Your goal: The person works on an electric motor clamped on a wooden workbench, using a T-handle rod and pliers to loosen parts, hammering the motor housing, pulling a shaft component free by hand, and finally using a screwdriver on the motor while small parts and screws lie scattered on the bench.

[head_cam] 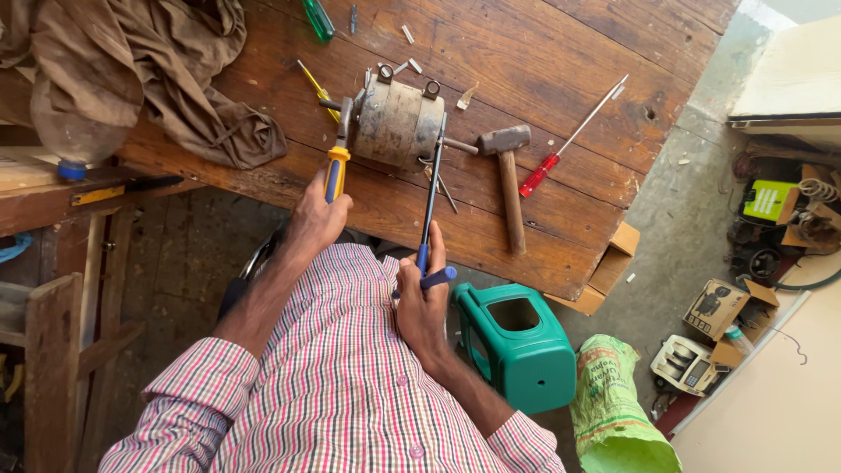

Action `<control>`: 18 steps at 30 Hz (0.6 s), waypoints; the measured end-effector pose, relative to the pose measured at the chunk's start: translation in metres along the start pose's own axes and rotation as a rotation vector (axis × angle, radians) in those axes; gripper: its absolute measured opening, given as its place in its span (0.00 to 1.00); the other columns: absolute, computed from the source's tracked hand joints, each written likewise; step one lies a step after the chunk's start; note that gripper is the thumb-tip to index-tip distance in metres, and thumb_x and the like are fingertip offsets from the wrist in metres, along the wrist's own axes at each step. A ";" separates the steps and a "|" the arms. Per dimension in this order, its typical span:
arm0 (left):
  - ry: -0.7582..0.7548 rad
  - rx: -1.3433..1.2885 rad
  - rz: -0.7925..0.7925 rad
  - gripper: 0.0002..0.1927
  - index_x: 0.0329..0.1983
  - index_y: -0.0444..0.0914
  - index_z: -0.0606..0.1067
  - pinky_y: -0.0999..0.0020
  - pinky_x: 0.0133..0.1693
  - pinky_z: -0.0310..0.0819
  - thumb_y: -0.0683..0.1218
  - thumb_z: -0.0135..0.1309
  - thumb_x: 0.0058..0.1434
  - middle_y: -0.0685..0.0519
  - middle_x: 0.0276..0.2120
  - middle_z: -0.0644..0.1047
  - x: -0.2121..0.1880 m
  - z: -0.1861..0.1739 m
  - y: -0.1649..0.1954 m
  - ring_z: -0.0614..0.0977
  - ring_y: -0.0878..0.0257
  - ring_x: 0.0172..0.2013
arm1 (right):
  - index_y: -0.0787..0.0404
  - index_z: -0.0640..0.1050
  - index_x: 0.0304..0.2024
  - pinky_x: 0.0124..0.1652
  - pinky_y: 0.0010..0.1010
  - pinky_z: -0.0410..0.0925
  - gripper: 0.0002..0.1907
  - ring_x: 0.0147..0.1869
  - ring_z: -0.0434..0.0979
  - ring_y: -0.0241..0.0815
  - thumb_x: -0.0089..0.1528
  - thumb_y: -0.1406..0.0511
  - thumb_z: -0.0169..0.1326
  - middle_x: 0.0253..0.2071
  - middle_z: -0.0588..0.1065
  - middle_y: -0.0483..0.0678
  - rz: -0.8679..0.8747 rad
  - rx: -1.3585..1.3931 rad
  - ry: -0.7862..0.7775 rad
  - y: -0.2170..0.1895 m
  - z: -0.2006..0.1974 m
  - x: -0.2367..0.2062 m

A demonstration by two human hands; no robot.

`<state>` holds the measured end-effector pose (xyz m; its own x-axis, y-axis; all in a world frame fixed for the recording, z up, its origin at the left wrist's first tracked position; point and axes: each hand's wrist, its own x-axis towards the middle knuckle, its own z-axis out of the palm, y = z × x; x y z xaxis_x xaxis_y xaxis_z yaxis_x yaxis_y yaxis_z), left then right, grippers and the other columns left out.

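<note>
A dusty cylindrical metal motor (399, 123) lies on the worn wooden table (543, 52). My left hand (315, 219) grips a tool with a yellow-and-blue handle (334, 171); its metal head rests against the motor's left end. My right hand (422, 302) holds long blue-handled pliers (431, 193), whose dark jaws reach up to the motor's right side near the shaft. Both forearms wear a checked pink shirt.
A hammer (508, 175) and a red-handled screwdriver (561, 144) lie right of the motor. Yellow (315, 86) and green (317, 17) screwdrivers and small loose parts lie behind it. Brown cloth (149, 70) covers the table's left. A green stool (512, 342), a green sack (613, 412) and boxes sit on the floor.
</note>
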<state>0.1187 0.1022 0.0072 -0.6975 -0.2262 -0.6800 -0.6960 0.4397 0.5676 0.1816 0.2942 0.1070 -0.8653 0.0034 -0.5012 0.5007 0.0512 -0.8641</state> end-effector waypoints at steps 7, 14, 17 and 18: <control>-0.026 0.030 0.049 0.47 0.79 0.46 0.50 0.46 0.56 0.70 0.50 0.52 0.56 0.31 0.53 0.76 0.001 0.001 0.006 0.79 0.37 0.53 | 0.64 0.46 0.78 0.27 0.20 0.61 0.38 0.29 0.60 0.27 0.67 0.70 0.42 0.28 0.61 0.39 -0.006 0.003 -0.013 -0.001 0.000 0.002; -0.063 0.074 0.028 0.49 0.80 0.45 0.44 0.47 0.51 0.74 0.49 0.50 0.56 0.32 0.44 0.78 -0.008 -0.008 0.022 0.82 0.39 0.46 | 0.64 0.45 0.78 0.25 0.20 0.61 0.39 0.27 0.61 0.26 0.67 0.70 0.43 0.27 0.62 0.39 0.014 -0.037 -0.026 -0.001 -0.001 0.005; -0.083 0.086 0.008 0.50 0.81 0.45 0.41 0.48 0.49 0.76 0.49 0.50 0.56 0.32 0.42 0.78 -0.008 -0.009 0.024 0.83 0.40 0.44 | 0.63 0.45 0.78 0.25 0.21 0.63 0.39 0.26 0.62 0.26 0.67 0.69 0.43 0.27 0.63 0.40 -0.007 -0.085 -0.039 0.000 -0.002 0.006; -0.091 0.085 -0.003 0.50 0.81 0.45 0.41 0.48 0.49 0.76 0.49 0.49 0.57 0.32 0.42 0.78 -0.007 -0.008 0.023 0.83 0.40 0.43 | 0.63 0.45 0.78 0.25 0.21 0.63 0.39 0.26 0.62 0.27 0.67 0.69 0.43 0.27 0.63 0.40 -0.010 -0.090 -0.038 0.000 -0.003 0.006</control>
<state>0.1065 0.1070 0.0290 -0.6745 -0.1498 -0.7229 -0.6783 0.5123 0.5268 0.1764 0.2968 0.1039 -0.8678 -0.0352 -0.4957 0.4868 0.1407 -0.8621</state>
